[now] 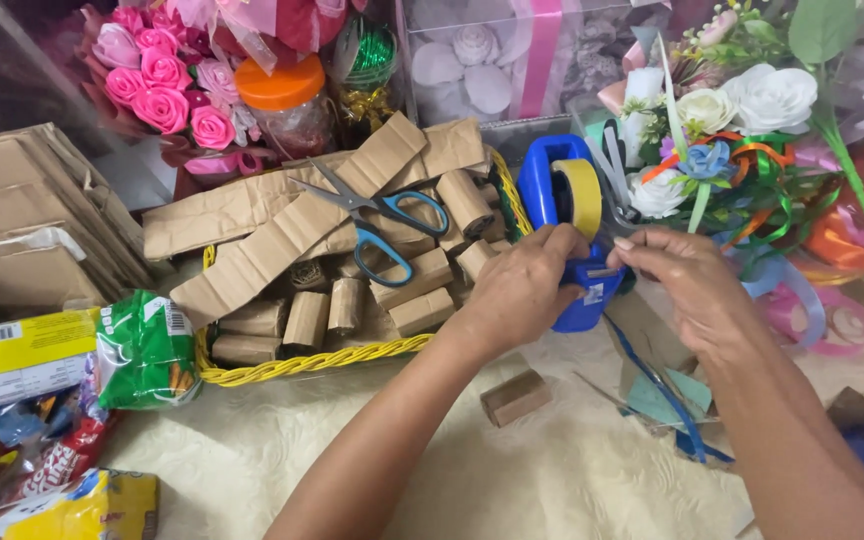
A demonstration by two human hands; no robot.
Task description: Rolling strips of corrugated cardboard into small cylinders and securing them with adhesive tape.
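At far left we see snack packets (142, 352) cut off by the frame edge, then a yellow wicker basket (297, 366) of rolled brown paper pieces, partly hidden under paper strips and blue-handled scissors (377, 222). Our left hand (517, 290) grips the blue tape dispenser (567, 220), covering its base. Our right hand (687, 285) pinches fingertips together at its cutter, though any clear tape between them is hard to make out.
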